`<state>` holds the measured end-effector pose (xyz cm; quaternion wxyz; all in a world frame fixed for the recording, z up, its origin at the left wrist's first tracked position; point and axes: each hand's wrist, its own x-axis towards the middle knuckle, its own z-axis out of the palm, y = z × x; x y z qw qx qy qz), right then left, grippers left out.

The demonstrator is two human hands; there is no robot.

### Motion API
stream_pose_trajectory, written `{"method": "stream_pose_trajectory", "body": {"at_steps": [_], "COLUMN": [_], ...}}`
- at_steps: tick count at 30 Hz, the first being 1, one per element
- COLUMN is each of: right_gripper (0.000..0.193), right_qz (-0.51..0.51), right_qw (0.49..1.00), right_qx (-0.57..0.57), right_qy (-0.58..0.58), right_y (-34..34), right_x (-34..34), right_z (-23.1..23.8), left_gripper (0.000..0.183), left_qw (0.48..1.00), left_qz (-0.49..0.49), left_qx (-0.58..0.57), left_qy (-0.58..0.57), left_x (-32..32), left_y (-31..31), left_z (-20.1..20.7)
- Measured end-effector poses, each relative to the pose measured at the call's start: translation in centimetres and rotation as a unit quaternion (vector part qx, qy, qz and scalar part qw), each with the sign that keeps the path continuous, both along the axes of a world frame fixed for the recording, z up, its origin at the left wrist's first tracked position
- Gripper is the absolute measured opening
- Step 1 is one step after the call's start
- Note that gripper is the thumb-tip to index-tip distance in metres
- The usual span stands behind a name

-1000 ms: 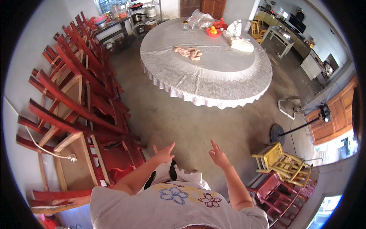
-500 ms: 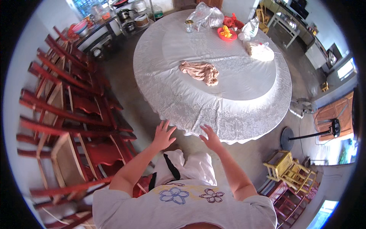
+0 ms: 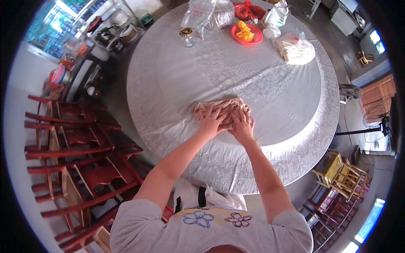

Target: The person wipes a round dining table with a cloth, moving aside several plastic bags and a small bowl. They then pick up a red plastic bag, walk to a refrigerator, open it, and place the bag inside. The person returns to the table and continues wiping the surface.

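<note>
A crumpled pinkish-brown cloth lies on the round table, which is spread with a silvery-white patterned tablecloth. Both of my arms reach forward over the table's near side. My left hand rests on the cloth's near left part, its fingers spread. On the right part of the same cloth lies my right hand, also with fingers apart. The two hands are close together, thumbs toward each other. Neither hand visibly grips the fabric, though the fingertips touch its folds.
Toward the far side stand a lidded glass jar, clear plastic bags, a red basin with something yellow, a red bag and a bagged pale bundle. Stacked red wooden chairs fill the left; yellow stools stand right.
Both hands have moved forward from the table's near edge onto the cloth. My body has come closer to the table, and the cloth is now bunched under my fingers.
</note>
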<state>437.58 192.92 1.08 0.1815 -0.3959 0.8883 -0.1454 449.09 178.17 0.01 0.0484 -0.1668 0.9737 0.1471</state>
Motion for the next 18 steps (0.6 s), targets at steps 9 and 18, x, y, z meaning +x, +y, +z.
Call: {"method": "stream_pose_trajectory", "body": {"at_steps": [9, 18], "right_gripper": [0.048, 0.05], "right_qz": [0.045, -0.017], "right_qw": [0.995, 0.955], "right_qx": [-0.028, -0.217], "right_qy": [-0.085, 0.204], "right_y": [1.2, -17.9], "right_x": [-0.3, -21.1], "right_z": [2.4, -0.1], "left_gripper": [0.029, 0.042], "left_qw": [0.968, 0.955], "left_qz": [-0.221, -0.132], "left_qx": [0.026, -0.081], "left_qy": [0.115, 0.254], "left_x": [1.1, -22.3], "left_y": [-3.0, -22.9], "left_z": [-1.4, 0.4]}}
